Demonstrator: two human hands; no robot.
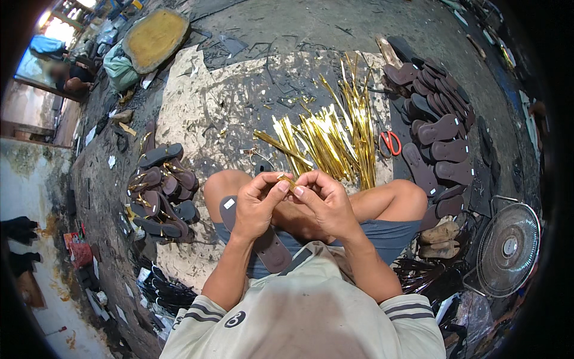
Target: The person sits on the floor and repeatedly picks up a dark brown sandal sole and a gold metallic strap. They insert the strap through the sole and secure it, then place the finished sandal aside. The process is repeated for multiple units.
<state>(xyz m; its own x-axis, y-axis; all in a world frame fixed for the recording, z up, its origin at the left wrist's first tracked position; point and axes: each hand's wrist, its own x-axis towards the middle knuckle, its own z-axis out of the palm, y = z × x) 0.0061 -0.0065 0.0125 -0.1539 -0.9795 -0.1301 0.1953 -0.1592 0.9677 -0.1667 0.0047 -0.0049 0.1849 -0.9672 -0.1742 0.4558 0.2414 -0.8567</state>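
Observation:
In front of my lap, my left hand and my right hand meet with thumbs and fingertips pinched. Between them is a short, shiny gold strip, mostly covered by the fingers. A brown sandal sole with a white label rests on my lap, partly behind my left hand and wrist. Just beyond my hands, a loose heap of long gold strips fans out over the ground sheet. Scissors with red handles lie to the right of the heap.
Brown soles are piled at the right, and sandals with gold straps at the left. A round fan stands at the lower right. Dark scraps litter the pale sheet. Another person sits at the far left.

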